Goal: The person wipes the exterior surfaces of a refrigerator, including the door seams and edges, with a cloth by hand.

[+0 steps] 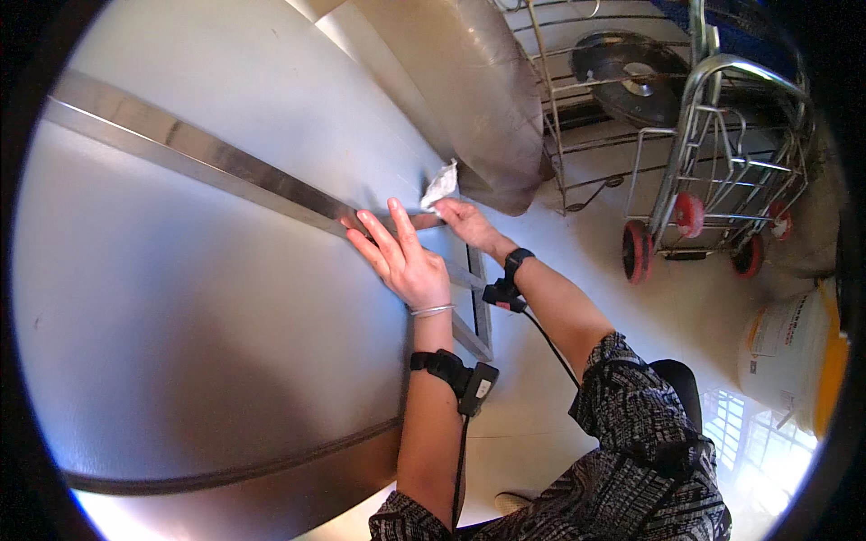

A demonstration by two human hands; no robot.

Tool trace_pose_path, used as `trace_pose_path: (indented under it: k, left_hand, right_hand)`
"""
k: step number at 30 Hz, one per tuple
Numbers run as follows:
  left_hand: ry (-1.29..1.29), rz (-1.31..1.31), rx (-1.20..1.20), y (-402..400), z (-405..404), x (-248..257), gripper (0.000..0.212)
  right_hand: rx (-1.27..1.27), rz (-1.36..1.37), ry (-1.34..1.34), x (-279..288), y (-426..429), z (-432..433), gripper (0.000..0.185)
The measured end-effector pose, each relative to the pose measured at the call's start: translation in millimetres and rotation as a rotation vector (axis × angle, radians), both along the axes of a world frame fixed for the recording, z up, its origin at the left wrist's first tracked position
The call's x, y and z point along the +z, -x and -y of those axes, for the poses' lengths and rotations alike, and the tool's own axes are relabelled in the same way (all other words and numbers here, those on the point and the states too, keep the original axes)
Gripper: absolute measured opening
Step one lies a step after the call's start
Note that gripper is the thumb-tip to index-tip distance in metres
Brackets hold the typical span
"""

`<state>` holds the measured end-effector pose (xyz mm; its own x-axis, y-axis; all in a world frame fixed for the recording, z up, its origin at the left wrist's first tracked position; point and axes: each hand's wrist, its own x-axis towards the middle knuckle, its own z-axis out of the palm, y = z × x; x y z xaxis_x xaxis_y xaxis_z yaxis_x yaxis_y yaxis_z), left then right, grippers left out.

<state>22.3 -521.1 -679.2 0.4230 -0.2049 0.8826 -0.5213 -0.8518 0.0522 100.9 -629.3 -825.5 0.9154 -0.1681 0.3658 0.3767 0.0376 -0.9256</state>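
My left hand [416,270] lies with fingers spread on a shiny metal strip [257,172], which runs between two large smooth grey panels [223,291]. It holds nothing; a bangle circles its wrist. Just beyond it, my right hand [470,226] pinches a crumpled white tissue or cloth [441,184] near the strip's right end. Both forearms wear black straps with small cabled boxes. Below the panel edge, part of a metal frame [467,331] shows beside my left wrist.
At the upper right stands a metal wire rack [561,145] with a round black object [629,78]. A folded luggage cart [697,135] with red wheels is in front of it. A white bucket [778,351] bearing writing stands at the right. Brown sheeting [473,88] hangs beyond my hands.
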Motion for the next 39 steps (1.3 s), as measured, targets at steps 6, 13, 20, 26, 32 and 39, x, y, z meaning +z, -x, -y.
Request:
trace_pose_path:
  k: [6, 13, 20, 26, 32, 39]
  left_hand:
    - [0.007, -0.005, -0.037, -1, 5, -6, 0.070]
    - [-0.046, -0.044, 0.005, 1, -7, -9, 0.067]
    - [-0.067, -0.014, 0.046, -3, -19, -9, 0.064]
    - [-0.011, -0.031, -0.035, 0, -12, -12, 0.066]
    - [0.006, -0.065, -0.084, 4, 12, -3, 0.080]
    - [0.055, -0.280, -0.138, 13, -7, 13, 0.082]
  right_hand:
    - [-0.162, -0.369, 0.514, -88, -52, 28, 0.036]
    - [-0.373, -0.591, 0.784, -133, -54, -1, 0.021]
    - [0.015, -0.118, 0.840, -112, -46, 10, 0.012]
    - [0.248, -0.601, -0.659, 40, 24, -13, 0.019]
    - [0.281, -0.284, -0.835, 125, 96, 31, 0.035]
    - [0.428, -0.237, -1.168, 125, 175, 29, 0.047]
